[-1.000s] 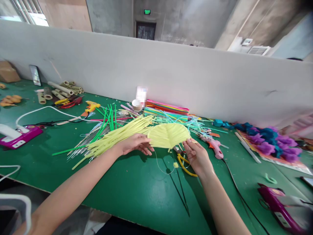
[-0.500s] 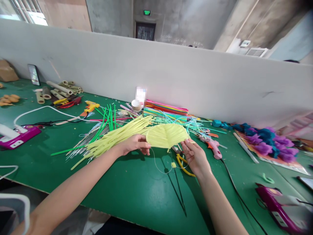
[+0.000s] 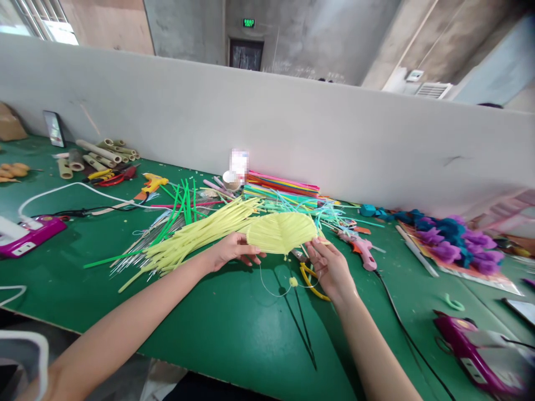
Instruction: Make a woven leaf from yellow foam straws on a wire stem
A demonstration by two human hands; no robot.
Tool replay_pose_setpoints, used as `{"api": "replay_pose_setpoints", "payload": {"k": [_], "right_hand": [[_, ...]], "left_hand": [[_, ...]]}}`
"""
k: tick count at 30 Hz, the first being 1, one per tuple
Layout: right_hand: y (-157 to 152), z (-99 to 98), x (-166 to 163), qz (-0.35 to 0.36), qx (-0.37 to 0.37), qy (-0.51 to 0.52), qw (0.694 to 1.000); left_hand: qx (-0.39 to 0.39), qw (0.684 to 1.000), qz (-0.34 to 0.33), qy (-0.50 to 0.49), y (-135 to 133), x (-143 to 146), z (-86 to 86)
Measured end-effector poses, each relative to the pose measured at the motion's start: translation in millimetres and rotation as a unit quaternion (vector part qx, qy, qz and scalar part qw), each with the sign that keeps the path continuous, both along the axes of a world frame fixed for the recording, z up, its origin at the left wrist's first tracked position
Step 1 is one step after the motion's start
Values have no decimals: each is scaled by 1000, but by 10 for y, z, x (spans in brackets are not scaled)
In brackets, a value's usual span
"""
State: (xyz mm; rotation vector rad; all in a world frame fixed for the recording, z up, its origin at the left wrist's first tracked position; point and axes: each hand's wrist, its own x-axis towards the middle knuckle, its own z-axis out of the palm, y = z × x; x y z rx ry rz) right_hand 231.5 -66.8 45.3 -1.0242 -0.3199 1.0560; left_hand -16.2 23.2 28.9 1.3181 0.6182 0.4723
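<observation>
A pale yellow leaf shape (image 3: pixel 282 233), ribbed from a middle line, is held up between my two hands over the table. My left hand (image 3: pixel 234 250) pinches its left edge, and my right hand (image 3: pixel 331 266) pinches its right edge. A thin curved wire loop (image 3: pixel 271 291) hangs below the leaf, with a small yellow knob (image 3: pixel 293 282) on it. A dark thin stem slopes down from there. Pliers with yellow handles (image 3: pixel 311 281) lie just beside my right hand. Behind my left hand spreads a bundle of yellow pipe cleaners (image 3: pixel 196 236).
A pink glue gun (image 3: pixel 363 250) with its cord lies to the right, near purple and teal flowers (image 3: pixel 460 239). Purple power strips (image 3: pixel 35 236) stand at both sides. Bamboo tubes (image 3: pixel 102 153), a yellow glue gun (image 3: pixel 152 184) and coloured pipe cleaners (image 3: pixel 284 186) line the back by the partition.
The whole view has shifted slightly. My fingers still grip the leaf at both edges; the left fingers have opened out a little beneath it.
</observation>
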Motion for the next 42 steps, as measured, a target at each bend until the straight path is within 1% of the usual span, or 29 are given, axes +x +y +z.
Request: {"api": "replay_pose_setpoints", "payload": {"k": [3, 11, 15, 19, 22, 25, 27, 29, 32, 35, 39, 42], "right_hand": [[-5, -26, -21, 11, 5, 0, 1000], [-19, -58, -96, 52, 23, -9, 998], [-40, -74, -153, 75, 35, -18, 996], [-52, -91, -180, 85, 26, -5, 996], [-43, -93, -156, 87, 17, 33, 996], [-24, -91, -114, 91, -5, 95, 991], [-18, -85, -104, 104, -28, 145, 984], [-28, -74, -126, 125, -46, 193, 972], [-68, -44, -217, 152, -50, 248, 955], [-111, 3, -324, 168, -45, 280, 944], [-141, 70, -395, 177, -45, 301, 936], [-146, 95, -400, 176, -48, 303, 935]], "left_hand": [[-14, 1000, 9, -5, -35, 43, -28], [-42, 998, 52, 5, -104, 83, 20], [-53, 997, 50, 3, -103, 77, 6], [-59, 997, 46, -21, -111, 73, 20], [-57, 996, 35, -60, -113, 56, 67], [-52, 992, -1, -115, -115, 31, 127], [-48, 985, -29, -160, -121, 19, 159], [-44, 980, -43, -188, -128, 16, 173], [-37, 982, -39, -180, -134, 26, 160], [-33, 986, -36, -162, -129, 42, 123], [-27, 989, -36, -144, -126, 50, 97], [-10, 991, -24, -133, -149, 55, 127]]}}
